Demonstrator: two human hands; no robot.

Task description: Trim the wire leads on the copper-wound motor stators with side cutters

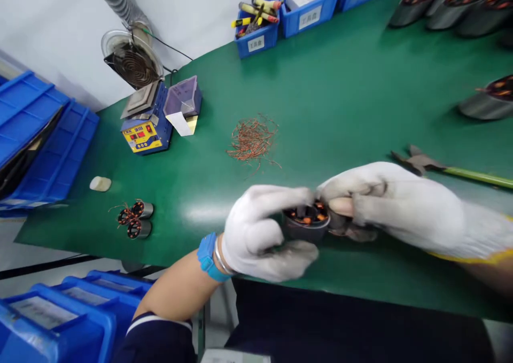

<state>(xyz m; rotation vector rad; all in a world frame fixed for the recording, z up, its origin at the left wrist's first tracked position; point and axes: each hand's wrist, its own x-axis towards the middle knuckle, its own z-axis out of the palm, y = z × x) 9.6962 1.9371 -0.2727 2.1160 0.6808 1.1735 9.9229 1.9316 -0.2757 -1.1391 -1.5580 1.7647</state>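
Note:
My left hand (270, 232), in a white glove, is closed around a motor stator (306, 226), a dark metal ring with copper windings and orange parts showing inside. The ring is held just above the bench near its front edge, with the open end facing up. At its right rim is my right hand (360, 202), gloved too, with the thumb tip bare. Those fingers are pinched together against the rim; whatever lies between them is hidden and slightly blurred. Cutting pliers (425, 162) with green handles lie beyond my right hand.
A pile of copper wire scraps (253, 138) lies mid-bench. Three small stators (139, 226) stand at left, near a blue soldering unit (146, 128) and a purple bin (183, 98). Larger stators (444, 10) stand far right. Blue tool boxes (256, 42) line the wall.

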